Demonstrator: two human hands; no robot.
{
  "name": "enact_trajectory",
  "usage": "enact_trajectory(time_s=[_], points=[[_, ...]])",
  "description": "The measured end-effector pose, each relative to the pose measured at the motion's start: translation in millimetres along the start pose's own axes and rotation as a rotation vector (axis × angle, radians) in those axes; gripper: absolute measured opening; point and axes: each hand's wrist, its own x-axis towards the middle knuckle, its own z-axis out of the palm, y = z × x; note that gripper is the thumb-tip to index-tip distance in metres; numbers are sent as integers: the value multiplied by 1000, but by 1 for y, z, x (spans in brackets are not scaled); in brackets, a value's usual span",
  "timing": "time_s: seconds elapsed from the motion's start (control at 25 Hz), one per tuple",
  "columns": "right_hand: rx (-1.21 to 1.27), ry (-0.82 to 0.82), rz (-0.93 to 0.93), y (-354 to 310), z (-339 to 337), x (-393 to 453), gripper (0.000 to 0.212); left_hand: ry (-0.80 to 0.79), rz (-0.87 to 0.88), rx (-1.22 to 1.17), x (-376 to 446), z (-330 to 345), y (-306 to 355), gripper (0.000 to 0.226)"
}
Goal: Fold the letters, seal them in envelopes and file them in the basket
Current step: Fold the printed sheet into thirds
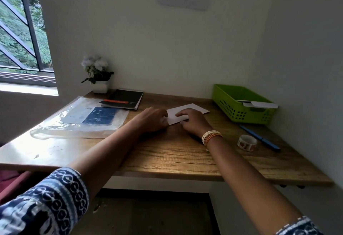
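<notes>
A white folded letter or envelope lies flat on the wooden desk, near its middle. My left hand grips its left end with curled fingers. My right hand presses down on its near edge, fingers spread over the paper. A green plastic basket stands at the back right, with a white envelope leaning inside it. Whether the paper under my hands is a letter or an envelope I cannot tell.
A clear plastic pack of envelopes lies at the left, a black notebook behind it, a potted white flower in the corner. A roll of patterned tape and a blue pen sit at the right, near the wall.
</notes>
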Motion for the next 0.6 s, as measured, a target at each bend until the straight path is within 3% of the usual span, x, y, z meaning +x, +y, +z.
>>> enact_trajectory(time_s=[0.12, 0.28, 0.44, 0.6], points=[[-102, -126, -60, -2, -3, 7, 30, 14, -5, -37, 1, 1, -4, 34], [-428, -231, -188, -8, -10, 20, 32, 16, -48, -150, 2, 3, -15, 33], [-604, -211, -290, -5, -6, 23, 36, -11, -47, -280, -3, 0, -27, 36], [-568, -124, -293, 0, -2, 25, 36, 73, 36, -199, -1, 2, -28, 42]])
